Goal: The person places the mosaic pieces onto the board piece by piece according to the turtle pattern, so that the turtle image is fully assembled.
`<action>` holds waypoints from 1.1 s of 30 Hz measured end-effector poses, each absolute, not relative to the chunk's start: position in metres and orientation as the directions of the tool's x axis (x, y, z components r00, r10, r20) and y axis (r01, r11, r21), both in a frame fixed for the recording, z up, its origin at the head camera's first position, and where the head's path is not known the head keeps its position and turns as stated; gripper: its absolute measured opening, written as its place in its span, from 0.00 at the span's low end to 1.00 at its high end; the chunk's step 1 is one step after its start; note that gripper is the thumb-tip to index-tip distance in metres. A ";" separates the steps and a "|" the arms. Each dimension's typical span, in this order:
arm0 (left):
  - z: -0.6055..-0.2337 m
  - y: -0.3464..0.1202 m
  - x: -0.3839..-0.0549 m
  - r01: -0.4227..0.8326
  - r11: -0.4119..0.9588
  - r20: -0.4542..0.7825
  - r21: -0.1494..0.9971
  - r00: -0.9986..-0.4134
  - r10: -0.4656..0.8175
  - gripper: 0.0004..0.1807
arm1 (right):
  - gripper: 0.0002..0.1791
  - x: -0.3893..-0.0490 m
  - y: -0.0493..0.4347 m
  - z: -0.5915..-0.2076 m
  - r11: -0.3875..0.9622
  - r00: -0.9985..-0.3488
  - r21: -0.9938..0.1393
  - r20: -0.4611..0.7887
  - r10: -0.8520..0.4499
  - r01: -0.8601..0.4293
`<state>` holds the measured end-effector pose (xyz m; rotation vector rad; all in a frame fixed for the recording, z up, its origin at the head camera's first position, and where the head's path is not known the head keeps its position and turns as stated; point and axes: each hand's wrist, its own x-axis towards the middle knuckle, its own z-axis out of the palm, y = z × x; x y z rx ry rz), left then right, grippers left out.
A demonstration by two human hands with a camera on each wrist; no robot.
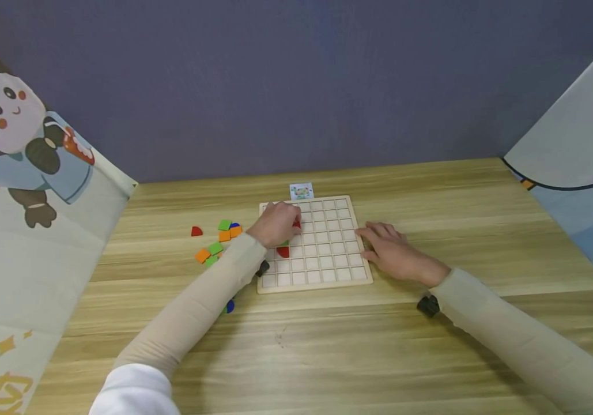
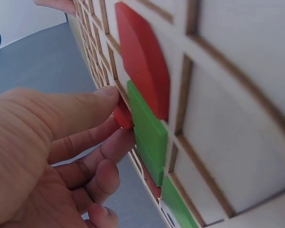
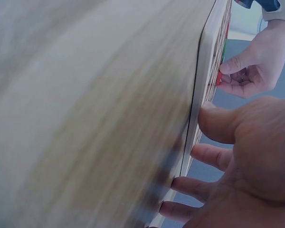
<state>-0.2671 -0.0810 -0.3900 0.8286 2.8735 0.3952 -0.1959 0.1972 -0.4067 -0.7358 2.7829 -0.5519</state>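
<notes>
My left hand (image 1: 276, 223) is over the upper left of a wooden grid board (image 1: 327, 249). Thumb and fingers pinch a small red piece (image 2: 123, 115) at the grid, close beside green square pieces (image 2: 147, 128). A red quarter-round piece (image 1: 283, 252) lies in a cell nearer the front. Part of the upper left cells is hidden behind the left hand in the head view. At the board's right edge rests my right hand (image 1: 392, 253), its fingers spread and fingertips touching the rim.
Loose orange squares (image 1: 203, 256), green squares (image 1: 215, 248) and a red quarter-round piece (image 1: 196, 231) lie left of the board. A blue round-edged piece (image 1: 230, 306) sits nearer the front, partly behind the left sleeve. Behind the board is a small picture card (image 1: 301, 191).
</notes>
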 end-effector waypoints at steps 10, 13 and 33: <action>-0.388 -0.082 -0.267 0.509 0.824 -0.042 0.250 -0.844 0.534 0.03 | 0.29 -0.196 0.195 -0.406 0.805 -0.853 -0.414 -0.114 -0.510 -0.426; -0.387 -0.083 -0.266 0.514 0.823 -0.049 0.242 -0.840 0.540 0.07 | 0.29 -0.196 0.195 -0.405 0.804 -0.852 -0.415 -0.114 -0.511 -0.426; -0.371 -0.121 -0.256 0.482 0.795 0.007 0.368 -0.856 0.516 0.12 | 0.29 -0.196 0.197 -0.407 0.810 -0.853 -0.396 -0.113 -0.510 -0.432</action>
